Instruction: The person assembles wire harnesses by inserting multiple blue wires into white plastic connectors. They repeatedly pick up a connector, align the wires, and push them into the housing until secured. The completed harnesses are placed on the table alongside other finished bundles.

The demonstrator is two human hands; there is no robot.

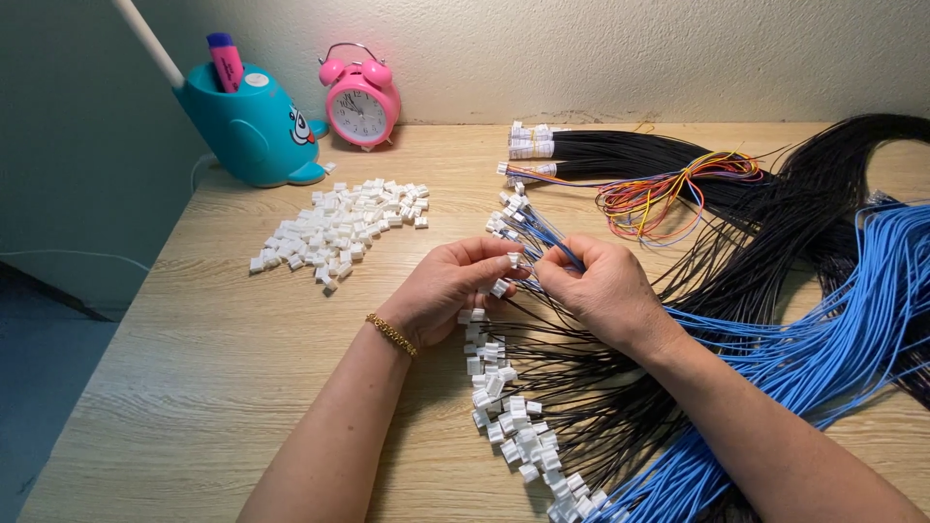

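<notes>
On the wooden desk (213, 358), seen from the head camera, both hands meet near the middle. The left hand (448, 291) (a gold bracelet (391, 334) on its wrist) pinches a small white plug (512, 260) between thumb and fingertips, closed on it. The right hand (603, 289) has its fingers closed on a thin blue wire (567, 254), whose tip sits right at the plug. Below the hands a row of black wires (581, 387) already carrying white plugs fans toward the near edge, and a thick bundle of blue wires (852, 329) runs off to the right. A loose heap of white plugs (339, 228) lies to the left, well apart from the hands. At the back stand a teal pen holder (247, 126) and a pink alarm clock (361, 102), with a small bunch of coloured wires (668, 194) further right.
</notes>
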